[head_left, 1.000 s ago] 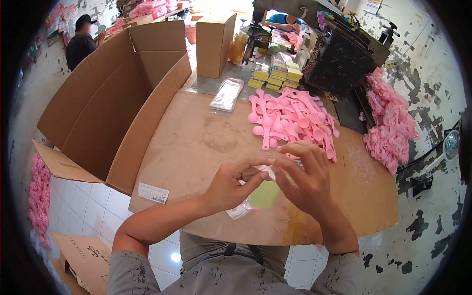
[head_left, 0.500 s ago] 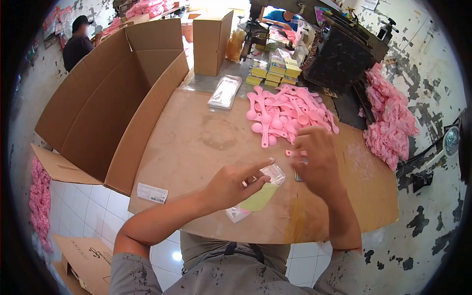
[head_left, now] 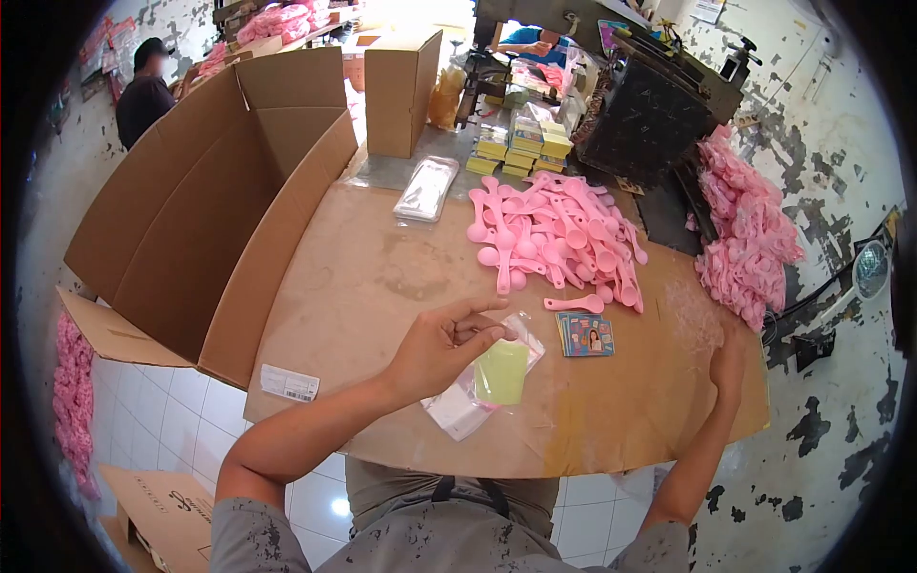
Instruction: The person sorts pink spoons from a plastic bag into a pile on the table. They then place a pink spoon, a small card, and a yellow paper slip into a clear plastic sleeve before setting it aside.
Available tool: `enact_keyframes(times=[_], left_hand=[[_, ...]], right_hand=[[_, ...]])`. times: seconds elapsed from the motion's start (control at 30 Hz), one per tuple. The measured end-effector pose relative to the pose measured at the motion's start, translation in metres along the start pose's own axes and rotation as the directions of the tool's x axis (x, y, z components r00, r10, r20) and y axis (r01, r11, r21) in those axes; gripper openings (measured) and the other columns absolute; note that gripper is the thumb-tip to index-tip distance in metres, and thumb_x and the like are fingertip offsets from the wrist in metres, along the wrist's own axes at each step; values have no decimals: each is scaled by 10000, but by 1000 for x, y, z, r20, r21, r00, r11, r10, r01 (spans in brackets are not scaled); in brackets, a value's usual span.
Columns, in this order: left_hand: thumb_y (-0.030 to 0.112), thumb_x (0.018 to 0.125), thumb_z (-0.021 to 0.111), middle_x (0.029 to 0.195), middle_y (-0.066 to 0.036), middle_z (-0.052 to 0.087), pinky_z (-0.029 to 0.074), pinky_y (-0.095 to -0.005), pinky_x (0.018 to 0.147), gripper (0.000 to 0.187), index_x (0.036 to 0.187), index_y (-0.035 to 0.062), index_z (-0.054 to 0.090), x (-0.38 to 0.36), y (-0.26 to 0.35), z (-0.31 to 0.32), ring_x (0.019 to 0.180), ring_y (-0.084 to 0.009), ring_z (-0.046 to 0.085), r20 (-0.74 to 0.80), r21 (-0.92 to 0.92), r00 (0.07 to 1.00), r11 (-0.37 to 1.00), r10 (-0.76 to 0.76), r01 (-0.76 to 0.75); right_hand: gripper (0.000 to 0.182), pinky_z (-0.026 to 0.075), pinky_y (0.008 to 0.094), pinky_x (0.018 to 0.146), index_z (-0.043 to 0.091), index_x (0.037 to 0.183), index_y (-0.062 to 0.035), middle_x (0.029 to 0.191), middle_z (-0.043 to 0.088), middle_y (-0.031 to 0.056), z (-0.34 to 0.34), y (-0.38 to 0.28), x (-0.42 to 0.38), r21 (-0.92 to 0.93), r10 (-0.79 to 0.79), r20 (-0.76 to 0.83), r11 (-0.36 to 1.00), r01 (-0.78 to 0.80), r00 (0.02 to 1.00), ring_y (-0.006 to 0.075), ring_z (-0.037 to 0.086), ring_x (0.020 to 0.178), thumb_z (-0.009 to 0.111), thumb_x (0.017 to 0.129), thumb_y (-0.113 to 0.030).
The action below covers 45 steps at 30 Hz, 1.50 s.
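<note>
My left hand (head_left: 444,346) is closed in a pinch at the upper edge of a clear plastic bag (head_left: 531,359), which has a yellow-green card (head_left: 501,372) in it. Under that bag lie more clear bags (head_left: 457,413), stacked flat on the cardboard-covered table. My right hand (head_left: 728,368) is over the table's right edge, beside a crinkled patch of clear film (head_left: 695,313); its fingers are blurred and partly hidden. Between the hands are a small stack of printed cards (head_left: 586,335) and a single pink spoon (head_left: 574,304).
A heap of pink spoons (head_left: 554,229) lies beyond the cards. Behind it are stacked card bundles (head_left: 521,143) and a dark machine (head_left: 638,107). A large open carton (head_left: 277,258) stands left; bagged pink items (head_left: 745,229) are piled right. Two other people work farther back.
My right hand has moved from above the single spoon to the table's right edge, uncovering the printed cards. My left hand stays at the bag, whose green card now lies flatter.
</note>
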<state>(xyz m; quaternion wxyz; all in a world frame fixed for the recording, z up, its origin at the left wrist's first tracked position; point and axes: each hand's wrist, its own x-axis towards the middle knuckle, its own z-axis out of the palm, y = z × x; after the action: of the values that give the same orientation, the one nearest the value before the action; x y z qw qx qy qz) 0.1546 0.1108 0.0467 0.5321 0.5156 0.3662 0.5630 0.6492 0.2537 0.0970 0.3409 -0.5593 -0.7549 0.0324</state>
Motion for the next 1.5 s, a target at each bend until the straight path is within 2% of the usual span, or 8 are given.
enact_keyframes(times=[0.1, 0.17, 0.27, 0.5, 0.6, 0.77, 0.93, 1.5], left_hand=[[121, 1068, 630, 1154, -159, 763, 577, -294, 941, 376, 1398, -53, 583, 3, -3, -2, 1096, -159, 708, -53, 42, 998, 999, -20, 22], [126, 1071, 623, 1159, -152, 762, 576, -300, 948, 350, 1368, -59, 607, 5, -6, -3, 1092, -161, 710, -62, -4, 997, 999, -48, 47], [160, 1066, 640, 1184, -140, 758, 584, -283, 913, 341, 1328, -59, 642, 10, -13, -8, 1076, -156, 723, -37, -26, 996, 997, -76, 75], [157, 1066, 636, 1145, -110, 770, 592, -263, 868, 297, 1270, -52, 690, 9, -7, -10, 1020, -130, 739, 17, 27, 989, 989, -146, 146], [172, 1064, 645, 1114, -105, 774, 593, -257, 859, 299, 1267, -42, 699, 9, -9, -11, 1026, -123, 733, 0, 68, 991, 989, -134, 133], [172, 1056, 664, 1111, -93, 770, 583, -282, 878, 295, 1265, -31, 714, 5, -8, -5, 1001, -110, 711, -57, 37, 989, 990, -136, 138], [155, 1046, 680, 1092, -95, 773, 589, -278, 859, 282, 1248, -37, 724, 3, -8, -5, 980, -114, 712, -61, 68, 994, 993, -88, 92], [84, 1010, 710, 1112, -99, 774, 598, -271, 849, 259, 1245, -18, 741, 9, -19, -18, 971, -121, 717, 33, 104, 999, 994, 9, -12]], right_hand=[[315, 550, 391, 964, 640, 1317, -10, 1217, 701, 148, -1, 7, -14, -464, -230, -19, 864, 195, 973, 292, 697, 1112, 615, 1004, -31], [349, 493, 420, 1062, 643, 1309, 8, 1307, 664, 151, -8, -21, -6, 201, 165, 147, 960, -193, 975, 304, 632, 1233, 636, 961, -6], [359, 454, 433, 1121, 649, 1295, 27, 1359, 649, 140, 4, -8, 22, 588, 273, 371, 670, -452, 887, 298, 601, 1298, 642, 937, 8], [265, 510, 347, 1012, 680, 1274, -1, 1184, 732, 70, 25, -49, 28, 292, -73, 164, 956, 22, 984, 187, 691, 1128, 575, 1050, -99], [277, 501, 349, 1021, 681, 1288, -15, 1249, 710, 70, 30, -75, 30, 602, 8, 408, 750, -276, 913, 171, 660, 1175, 581, 1043, -97], [333, 510, 302, 932, 650, 1333, -9, 1167, 710, 58, 89, -157, 3, 670, -266, 532, 713, -207, 804, 151, 669, 1093, 662, 1015, -106], [330, 539, 297, 910, 657, 1300, 8, 1139, 703, 54, 129, -226, -21, 660, -407, 535, 748, -66, 741, 130, 676, 1049, 711, 989, -88], [171, 533, 265, 815, 746, 1132, 20, 1069, 708, 48, 174, -193, -28, 847, -341, 513, 350, -400, 788, 109, 662, 942, 689, 971, 6]])
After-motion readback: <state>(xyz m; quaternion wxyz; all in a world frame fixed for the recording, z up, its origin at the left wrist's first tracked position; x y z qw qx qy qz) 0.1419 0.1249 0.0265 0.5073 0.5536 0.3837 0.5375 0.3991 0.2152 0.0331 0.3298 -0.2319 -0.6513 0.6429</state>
